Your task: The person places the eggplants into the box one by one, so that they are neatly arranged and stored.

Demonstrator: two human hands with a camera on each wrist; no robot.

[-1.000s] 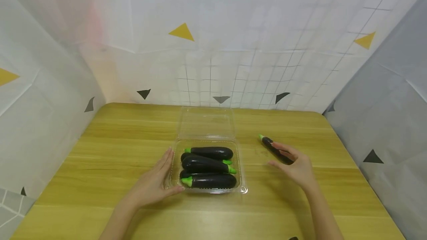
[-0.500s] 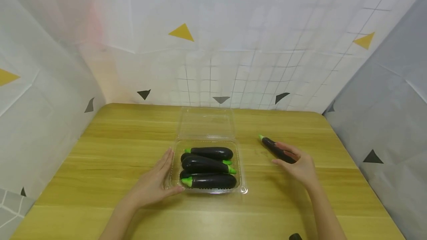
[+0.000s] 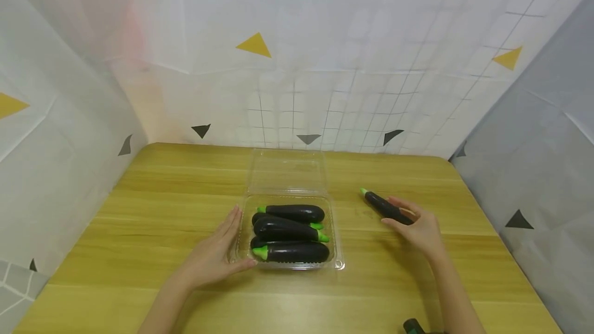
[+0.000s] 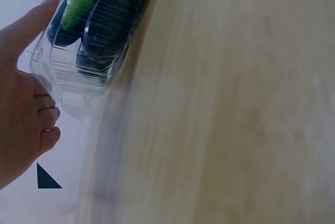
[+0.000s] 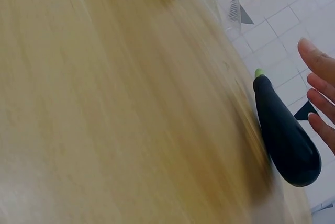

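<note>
Several glossy black eggplants point(image 3: 292, 252) with green stems lie in a clear plastic clamshell box point(image 3: 337, 233), its lid point(image 3: 287, 169) folded back. My left hand point(image 3: 209, 262) rests against the box's left side, fingers extended along it and thumb at the front edge. The left wrist view shows that hand beside the ribbed wall point(image 4: 81, 81). Right of the box, a single eggplant point(image 3: 381, 205) lies slantwise on the table, stem toward the back. My right hand point(image 3: 426, 232) is around its thick end in the head view. In the right wrist view, the fingers point(image 5: 320, 101) stand apart from this eggplant point(image 5: 285, 130).
The wooden table point(image 3: 139, 220) meets a pale sheet wall point(image 3: 297, 24) at the back, with more sheets at both sides. A dark object point(image 3: 412, 326) shows at the bottom edge beside the right forearm.
My right hand has drawn slightly to the right, exposing more of the loose eggplant, which stays in place. The dark object near that forearm shows more. The left hand and box have not moved.
</note>
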